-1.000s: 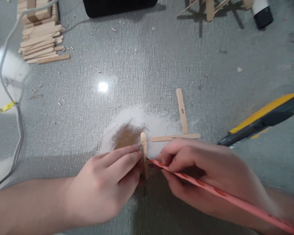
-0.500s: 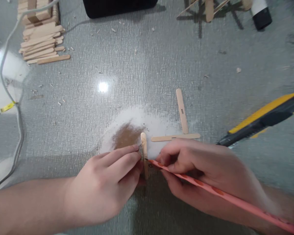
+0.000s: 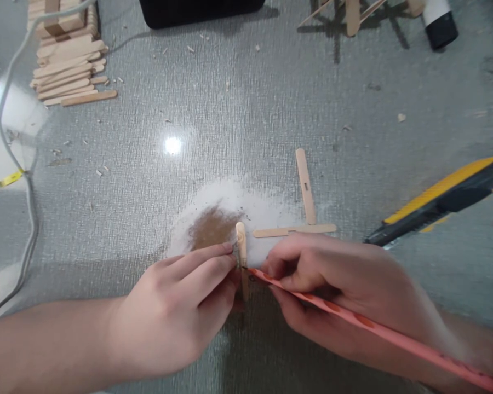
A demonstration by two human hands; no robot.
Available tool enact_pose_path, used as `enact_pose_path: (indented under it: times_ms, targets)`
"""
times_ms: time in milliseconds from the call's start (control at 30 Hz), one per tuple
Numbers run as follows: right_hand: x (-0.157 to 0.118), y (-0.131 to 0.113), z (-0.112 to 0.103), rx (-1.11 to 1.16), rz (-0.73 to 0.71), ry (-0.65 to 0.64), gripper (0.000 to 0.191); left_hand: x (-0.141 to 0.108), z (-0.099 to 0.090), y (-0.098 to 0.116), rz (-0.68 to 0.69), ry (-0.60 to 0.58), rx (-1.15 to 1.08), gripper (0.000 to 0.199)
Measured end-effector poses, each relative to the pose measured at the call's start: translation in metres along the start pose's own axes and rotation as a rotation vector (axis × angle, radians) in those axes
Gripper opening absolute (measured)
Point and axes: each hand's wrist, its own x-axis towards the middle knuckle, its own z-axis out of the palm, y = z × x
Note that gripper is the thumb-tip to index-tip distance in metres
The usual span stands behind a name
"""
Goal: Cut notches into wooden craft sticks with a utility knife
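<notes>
My left hand [image 3: 176, 306] is closed, its fingertips pressed along the left side of a wooden craft stick [image 3: 241, 241] that points away from me. Between the fingers of my right hand [image 3: 332, 290] is a pink pencil [image 3: 370, 324] with orange spots. Its dark tip touches the stick's right edge, just beside my left fingertips. Two more sticks lie just beyond my right hand: a notched stick [image 3: 271, 232] set crosswise, and a stick with a small slot [image 3: 305, 183] that meets it end-on. My left fingers hide part of the held stick.
A yellow and black utility knife [image 3: 443, 197] lies at the right. Piled craft sticks [image 3: 69, 71] and a white cable [image 3: 33, 219] are at the left. At the back are a black object [image 3: 201, 11] and a stick structure [image 3: 352, 16]. A worn brown patch [image 3: 213, 227] marks the table.
Both hands, the stick and the pencil hold almost the same place. The view has shifted very slightly.
</notes>
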Motion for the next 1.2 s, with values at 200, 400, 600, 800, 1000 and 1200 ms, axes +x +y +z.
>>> enact_pose_path:
  times_ms: [200,400,600,800,1000,1200]
  targets:
    - [-0.0010,0.0002,0.0002,-0.004,0.002,-0.006,0.022,-0.0020,0.0005,0.0003,0.009,-0.001,-0.008,0.016]
    - [-0.0026,0.0002,0.0013,-0.017,0.036,-0.006,0.021,-0.0029,-0.0008,-0.0015,0.019,0.001,-0.023,0.014]
    - [-0.0006,-0.0011,0.0008,-0.024,0.021,0.009,0.021,-0.0032,-0.0002,-0.0010,0.014,0.009,-0.013,0.015]
    - [-0.0007,-0.0007,0.0009,-0.043,0.022,0.004,0.022,-0.0014,-0.0015,0.0011,0.011,-0.005,0.021,0.021]
    - [-0.0008,0.0003,0.0018,-0.033,0.052,0.024,0.024,-0.0011,-0.0016,0.0034,-0.045,-0.006,-0.026,0.020]
    - [0.0009,-0.0017,0.0021,-0.031,0.065,0.047,0.025,-0.0011,-0.0008,0.0042,-0.066,-0.010,-0.047,0.020]
